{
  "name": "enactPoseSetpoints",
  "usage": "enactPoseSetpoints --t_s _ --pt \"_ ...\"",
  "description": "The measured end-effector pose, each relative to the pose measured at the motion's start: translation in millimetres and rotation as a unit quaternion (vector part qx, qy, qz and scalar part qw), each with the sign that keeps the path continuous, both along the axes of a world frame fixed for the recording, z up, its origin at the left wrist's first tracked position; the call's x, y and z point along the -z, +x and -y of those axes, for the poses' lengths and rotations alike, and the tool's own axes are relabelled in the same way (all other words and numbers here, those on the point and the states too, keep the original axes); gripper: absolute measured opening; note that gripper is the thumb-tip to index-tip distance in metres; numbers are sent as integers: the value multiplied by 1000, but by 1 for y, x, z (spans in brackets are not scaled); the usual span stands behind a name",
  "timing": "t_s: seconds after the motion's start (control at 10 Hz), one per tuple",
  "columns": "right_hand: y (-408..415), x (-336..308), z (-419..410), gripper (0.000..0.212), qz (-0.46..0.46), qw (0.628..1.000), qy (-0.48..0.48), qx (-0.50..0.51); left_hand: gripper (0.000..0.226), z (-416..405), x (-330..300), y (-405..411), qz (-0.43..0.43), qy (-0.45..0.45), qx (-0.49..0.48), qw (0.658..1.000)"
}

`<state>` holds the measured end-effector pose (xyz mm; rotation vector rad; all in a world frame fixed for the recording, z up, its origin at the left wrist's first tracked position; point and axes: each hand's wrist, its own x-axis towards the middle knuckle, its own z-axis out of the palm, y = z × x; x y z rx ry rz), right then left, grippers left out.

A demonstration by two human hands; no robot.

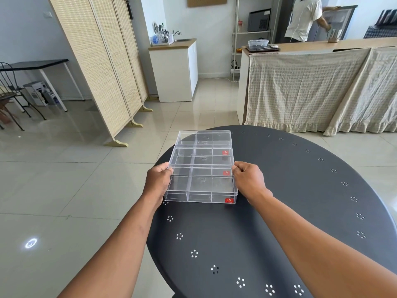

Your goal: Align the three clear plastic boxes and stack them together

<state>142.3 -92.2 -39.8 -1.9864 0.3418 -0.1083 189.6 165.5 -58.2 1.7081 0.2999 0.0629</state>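
Three clear plastic boxes with inner dividers and small red stickers lie in a row, front to back, at the left edge of a dark round table [279, 211]. The near box [202, 188] touches the middle box [202, 161], and the far box [204, 137] sits just behind them, partly over the table's edge. My left hand [158, 181] and my right hand [250, 179] flank the row. Their fingertips pinch the near corners of the middle box, and the palms rest beside the near box.
The table has small hole patterns and drops off to a tiled floor on the left. A woven folding screen [103, 67] stands at the left, a cloth-draped counter [311, 87] behind. A person [305, 18] stands far back at a fridge.
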Motion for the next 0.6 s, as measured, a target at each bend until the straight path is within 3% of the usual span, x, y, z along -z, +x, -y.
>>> enactPoseSetpoints --t_s 0.3,0.5,0.6 --pt "1 0 0 32 10 1000 -5 11 53 0 1 -2 1 12 -5 1000" --pt "1 2 0 34 14 1000 -9 25 37 2 0 -5 13 22 -9 1000" --pt "-9 -8 5 45 12 997 9 78 35 8 -15 -19 40 94 -64 993"
